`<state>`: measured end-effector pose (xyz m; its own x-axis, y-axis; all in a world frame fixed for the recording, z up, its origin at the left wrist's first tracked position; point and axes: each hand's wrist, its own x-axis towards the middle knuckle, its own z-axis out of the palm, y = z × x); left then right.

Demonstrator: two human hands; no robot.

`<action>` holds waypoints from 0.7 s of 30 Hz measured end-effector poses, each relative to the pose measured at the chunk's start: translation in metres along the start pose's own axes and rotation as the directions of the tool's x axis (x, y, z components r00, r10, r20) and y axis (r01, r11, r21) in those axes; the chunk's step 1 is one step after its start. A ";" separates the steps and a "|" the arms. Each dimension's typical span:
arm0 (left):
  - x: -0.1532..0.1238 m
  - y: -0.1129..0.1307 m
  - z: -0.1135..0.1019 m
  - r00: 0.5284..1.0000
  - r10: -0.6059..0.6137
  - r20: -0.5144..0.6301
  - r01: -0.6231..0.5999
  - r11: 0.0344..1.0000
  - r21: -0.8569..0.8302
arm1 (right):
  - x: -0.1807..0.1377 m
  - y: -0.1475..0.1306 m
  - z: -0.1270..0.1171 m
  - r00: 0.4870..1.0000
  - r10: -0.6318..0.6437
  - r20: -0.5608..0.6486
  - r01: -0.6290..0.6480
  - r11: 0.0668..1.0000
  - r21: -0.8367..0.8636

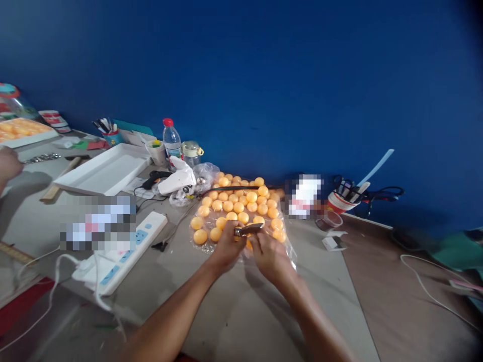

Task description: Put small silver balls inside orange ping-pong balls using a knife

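Note:
A clear plastic bag (289, 249) full of orange ping-pong balls (241, 203) lies on the grey table. Both of my hands meet at its near edge. My left hand (225, 247) is closed around a small metal tool (248, 230), maybe a knife or scissors, whose tip points right over the balls. My right hand (268, 255) is closed in a pinch on the bag's near edge, just under the tool. Its fingertips are partly hidden against the plastic.
A white power strip (124, 251) with cords lies to the left. Behind it stand a white tray (103, 173), a hot glue gun (156, 177), a water bottle (171, 138) and cups. A cup of tools (345, 196) stands to the right. Another person's hand (9, 166) is at the far left.

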<state>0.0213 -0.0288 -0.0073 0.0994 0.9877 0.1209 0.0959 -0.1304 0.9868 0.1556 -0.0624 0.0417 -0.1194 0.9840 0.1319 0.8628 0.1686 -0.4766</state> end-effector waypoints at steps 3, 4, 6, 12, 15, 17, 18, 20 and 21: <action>0.000 0.001 0.000 1.000 0.001 -0.016 -0.001 1.000 -0.004 | 0.000 -0.001 0.001 1.000 -0.004 0.030 0.005 1.000 -0.021; 0.000 0.001 0.000 1.000 -0.004 -0.018 0.004 1.000 -0.004 | 0.000 -0.001 -0.002 1.000 -0.010 0.003 0.010 1.000 0.006; 0.000 0.002 0.000 1.000 -0.012 -0.010 0.012 1.000 0.002 | -0.001 -0.001 -0.008 0.998 -0.014 -0.066 0.019 0.997 0.069; 0.002 -0.004 0.000 0.999 -0.038 0.033 0.038 0.999 -0.006 | 0.000 0.004 -0.001 1.000 -0.012 -0.017 0.012 1.000 -0.023; 0.002 -0.005 0.001 0.997 -0.078 0.021 0.078 0.997 0.005 | 0.003 0.006 0.006 0.998 0.036 0.056 -0.033 0.997 -0.064; 0.001 -0.004 0.001 0.996 -0.085 0.003 0.085 0.996 -0.003 | 0.005 0.006 0.002 0.998 0.055 0.042 -0.055 0.998 -0.013; 0.001 -0.003 0.001 0.997 -0.076 -0.010 0.076 0.997 -0.015 | 0.005 0.005 -0.002 0.998 0.056 0.021 -0.056 0.998 0.017; 0.002 0.000 0.000 0.997 -0.060 -0.041 0.059 0.998 -0.034 | 0.004 0.004 -0.008 0.999 0.045 -0.017 -0.043 0.997 0.068; 0.002 0.001 -0.001 0.997 -0.063 -0.049 0.061 0.997 -0.037 | 0.004 0.003 -0.010 0.999 0.037 -0.026 -0.035 0.996 0.088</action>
<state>0.0209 -0.0266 -0.0064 0.0442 0.9970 0.0637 0.0651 -0.0665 0.9957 0.1631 -0.0584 0.0497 -0.0743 0.9878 0.1366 0.8201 0.1385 -0.5552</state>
